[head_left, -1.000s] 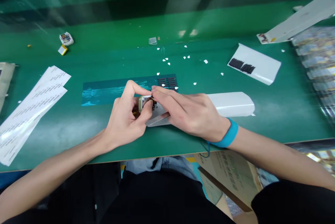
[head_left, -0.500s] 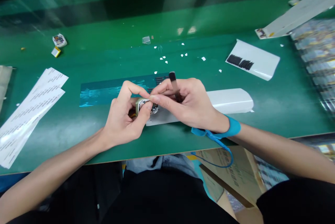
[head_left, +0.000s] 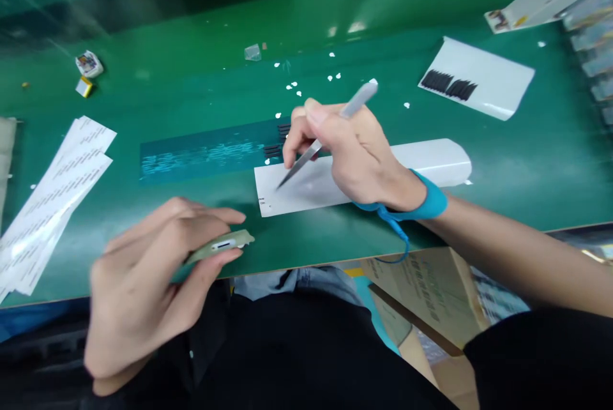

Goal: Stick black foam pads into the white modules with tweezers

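**Tweezers in one hand, little casing in the other**

The right hand point(head_left: 357, 154) has its thumb and fingers pressed together around a pair of grey tweezers point(head_left: 301, 165), held like a pen. The tip slants down and left and sits at, or just above, the near-left part of a long white sheet point(head_left: 426, 164) lying flat on the green table point(head_left: 191, 78). I can't tell if it's actually touching. There's a blue wrist strap point(head_left: 428, 202) on that arm, with its cord hanging off the table edge.

The left hand point(head_left: 148, 276) is down by the near edge of the table, well apart from the right. It's pinching a small pale-green casing point(head_left: 221, 246) between thumb and fingers. It's pretty blurry, so I can't make out much detail beyond a dark slot on its side.

Just behind the white sheet is a blue strip point(head_left: 201, 153) with a few black pads point(head_left: 280, 138) at its right end. Farther out there are stacked label sheets point(head_left: 52, 199) on the left, another white card with black strips point(head_left: 483, 84) far right, and white scraps point(head_left: 290, 85) scattered mid-table.
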The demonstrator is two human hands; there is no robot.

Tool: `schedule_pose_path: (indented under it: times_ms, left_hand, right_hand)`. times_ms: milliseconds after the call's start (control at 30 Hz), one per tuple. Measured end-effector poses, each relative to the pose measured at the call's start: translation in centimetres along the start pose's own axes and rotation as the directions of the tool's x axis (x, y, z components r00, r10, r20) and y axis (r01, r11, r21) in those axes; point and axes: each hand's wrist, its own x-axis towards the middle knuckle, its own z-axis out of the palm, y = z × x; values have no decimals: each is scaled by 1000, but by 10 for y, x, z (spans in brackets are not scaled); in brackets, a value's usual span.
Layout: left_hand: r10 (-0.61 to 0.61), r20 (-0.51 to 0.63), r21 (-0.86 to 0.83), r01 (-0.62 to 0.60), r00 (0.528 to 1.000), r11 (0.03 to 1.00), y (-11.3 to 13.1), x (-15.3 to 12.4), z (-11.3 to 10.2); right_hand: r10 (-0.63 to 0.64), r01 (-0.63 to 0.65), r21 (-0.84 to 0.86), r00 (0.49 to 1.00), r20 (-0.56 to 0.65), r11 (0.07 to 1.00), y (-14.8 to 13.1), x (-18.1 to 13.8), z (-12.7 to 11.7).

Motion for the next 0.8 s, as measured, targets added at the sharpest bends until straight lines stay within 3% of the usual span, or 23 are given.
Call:
schedule_pose_path:
  times_ms: [100,167,300,567,800]
  left_hand:
    - [92,57,129,-98,994,987,-14,-6,17]
    - [106,101,174,-122,989,977,-22,-6,26]
    - [119,118,239,-144,986,960,-31,-6,40]
    - [212,14,297,-206,977,932,-39,-11,60]
    - [311,47,336,-308,949,890,-44,-10,61]
  right_hand:
    - [52,-50,-15,985,163,999,6,3,-2]
    - [15,-11,-24,977,211,1000,11,5,-2]
    - [-9,21,-50,973,230,999,19,8,-1]
    - [137,-158,55,951,276,986,22,10,-2]
    - [157,-217,119,911,381,969,21,13,-2]
